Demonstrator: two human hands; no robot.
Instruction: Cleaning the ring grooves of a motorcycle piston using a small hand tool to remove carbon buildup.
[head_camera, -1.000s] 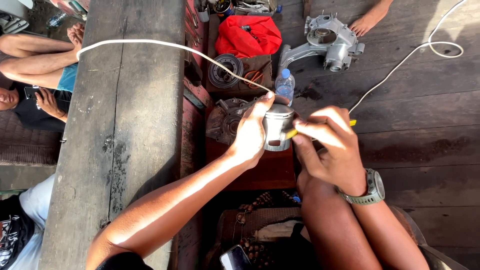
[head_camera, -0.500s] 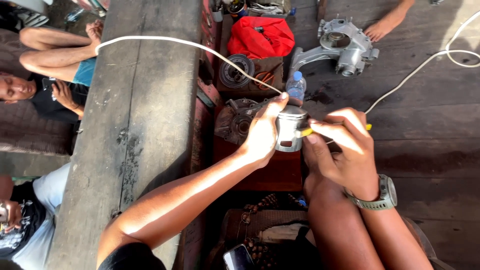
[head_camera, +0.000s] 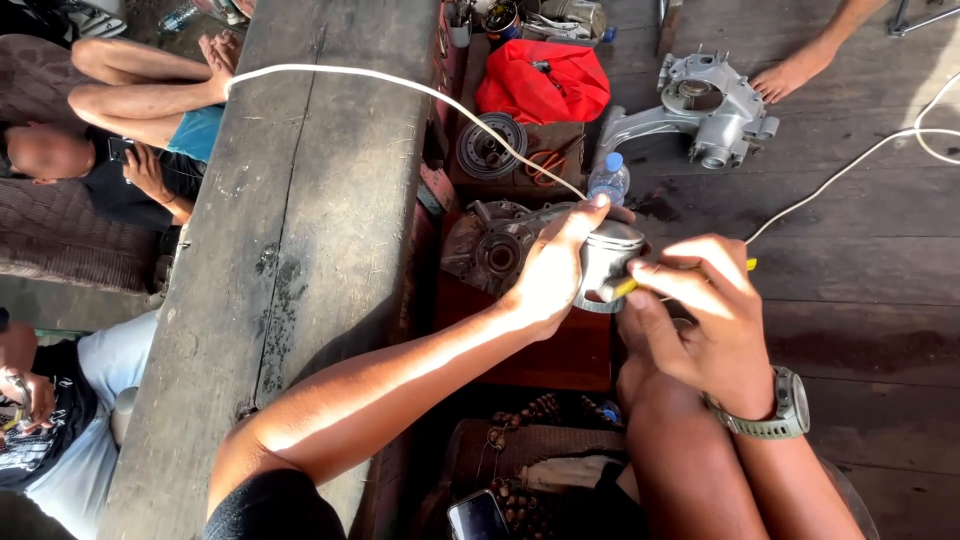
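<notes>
Silver metal piston (head_camera: 610, 262), a short cylinder with a grooved band near its top, sits between the person's two hands above a dark red box (head_camera: 540, 340). Much of its left side is hidden behind the left hand (head_camera: 548, 275), and its lower edge is covered by the right thumb, so the skirt cannot be made out. The left fingers (head_camera: 580, 215) are curled round the piston, the index finger stretched up along its wall to the crown and the thumb out of sight behind it. The right hand (head_camera: 705, 320), with a grey-green wristwatch (head_camera: 785, 405) on its wrist, pinches a slim yellow-handled tool (head_camera: 640, 283) between thumb and bent fingers; the tool's tip meets the piston's right side, but the tip itself is too small to make out, and only the far end of the handle shows past the knuckles. Just behind the piston lies a dark greasy engine casing (head_camera: 495, 245), partly hidden by the left hand. A white cord (head_camera: 400, 85) runs across the worn grey wooden beam (head_camera: 300, 230) and disappears behind the hands. Farther back are a clear plastic bottle with a blue cap (head_camera: 608, 180), a red cloth bag (head_camera: 545, 85) and a pale cast aluminium housing (head_camera: 705, 110) on the plank floor (head_camera: 860, 290). At the left edge, other people are cut off by the frame
</notes>
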